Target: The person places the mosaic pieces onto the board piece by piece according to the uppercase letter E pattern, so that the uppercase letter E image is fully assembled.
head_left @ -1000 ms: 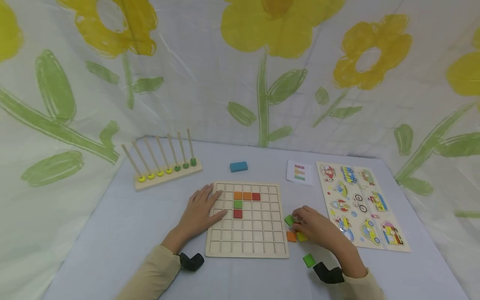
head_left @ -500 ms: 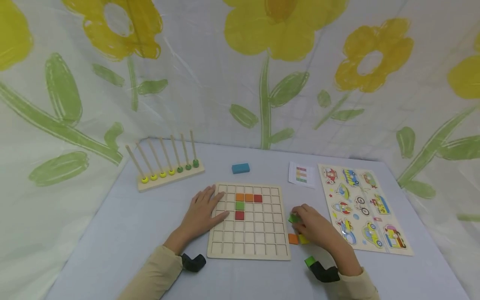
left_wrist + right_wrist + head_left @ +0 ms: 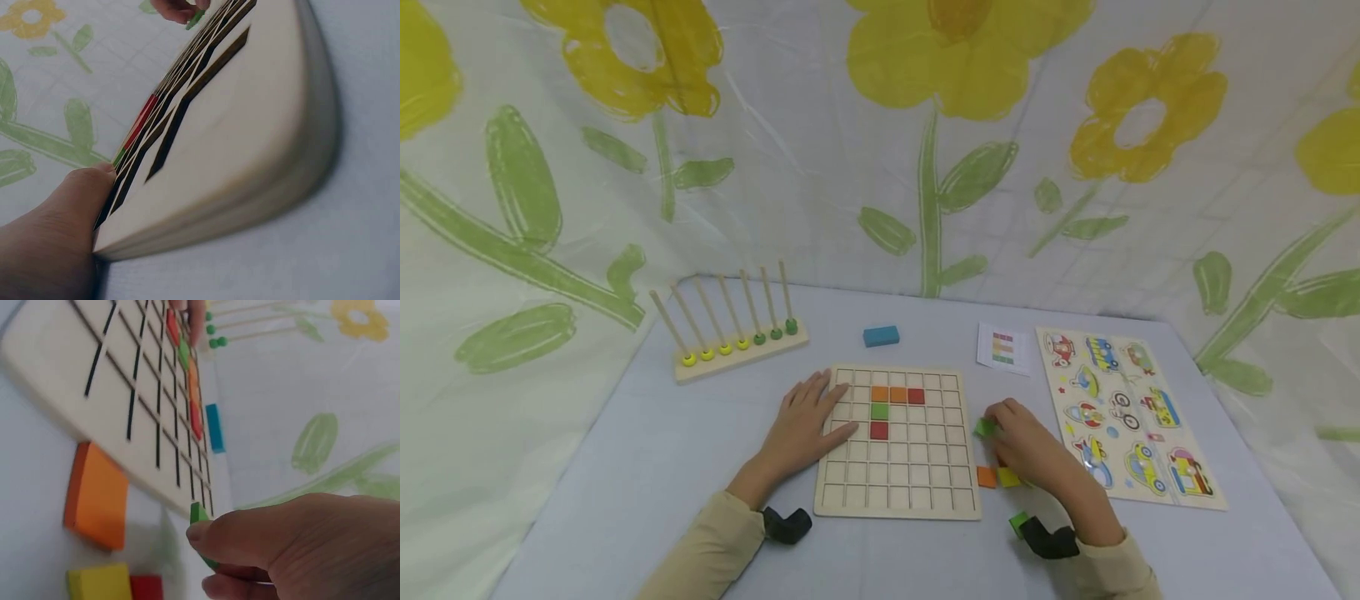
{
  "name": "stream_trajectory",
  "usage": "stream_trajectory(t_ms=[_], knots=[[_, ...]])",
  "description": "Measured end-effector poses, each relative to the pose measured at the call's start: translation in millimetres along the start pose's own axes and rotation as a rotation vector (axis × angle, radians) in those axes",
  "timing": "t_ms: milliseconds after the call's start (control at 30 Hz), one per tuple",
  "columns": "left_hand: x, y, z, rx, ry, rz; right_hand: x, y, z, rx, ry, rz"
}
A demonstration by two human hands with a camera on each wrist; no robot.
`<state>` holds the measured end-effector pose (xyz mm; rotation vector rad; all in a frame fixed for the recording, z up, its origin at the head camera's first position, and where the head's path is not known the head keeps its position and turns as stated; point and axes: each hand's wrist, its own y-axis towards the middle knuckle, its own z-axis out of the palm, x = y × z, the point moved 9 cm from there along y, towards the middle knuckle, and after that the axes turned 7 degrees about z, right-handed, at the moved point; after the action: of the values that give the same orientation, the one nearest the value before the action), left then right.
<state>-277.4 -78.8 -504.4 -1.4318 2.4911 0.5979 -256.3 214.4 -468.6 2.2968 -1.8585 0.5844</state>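
A wooden grid board [image 3: 917, 492] lies mid-table with two orange tiles [image 3: 888, 393], two red tiles and a green tile [image 3: 879, 411] set in its cells. My left hand [image 3: 831, 408] rests flat on the board's left part, fingers straight; its thumb [image 3: 75, 200] touches the board's edge [image 3: 250, 125]. My right hand [image 3: 1000, 425] is just right of the board and pinches a green tile [image 3: 985, 427] between thumb and fingers; the same green tile [image 3: 199, 515] shows in the right wrist view. Below it lie an orange tile [image 3: 985, 477], a yellow tile [image 3: 1008, 477] and a red tile [image 3: 147, 587].
Another green tile [image 3: 1018, 522] lies by my right wrist. A rack of wooden rods with beads [image 3: 737, 337] stands back left, a blue block [image 3: 881, 336] behind the board. A small colour card [image 3: 1002, 348] and a vehicle puzzle board [image 3: 1131, 417] lie on the right. Flowered sheeting encloses the table.
My right hand has picked the green tile off the table and shifted slightly up and left, nearer the board's right edge. The left hand has stayed put.
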Motion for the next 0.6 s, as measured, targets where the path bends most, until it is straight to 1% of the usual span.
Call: stream_trajectory(t_ms=[100,167,400,600], knots=[[0.5,-0.1,0.7,-0.002,0.001,0.000,11.6,4.0,0.0,0.021,0.027,0.008],[0.7,0.0,0.9,-0.003,0.001,0.000,22.8,7.1,1.8,0.037,0.030,-0.007],[-0.4,-0.4,-0.1,-0.006,-0.003,0.006,65.6,19.2,17.1,0.068,-0.022,-0.146],[-1.3,-0.6,-2.3,-0.005,-0.009,0.009,92.1,24.7,28.9,0.078,-0.059,-0.234]])
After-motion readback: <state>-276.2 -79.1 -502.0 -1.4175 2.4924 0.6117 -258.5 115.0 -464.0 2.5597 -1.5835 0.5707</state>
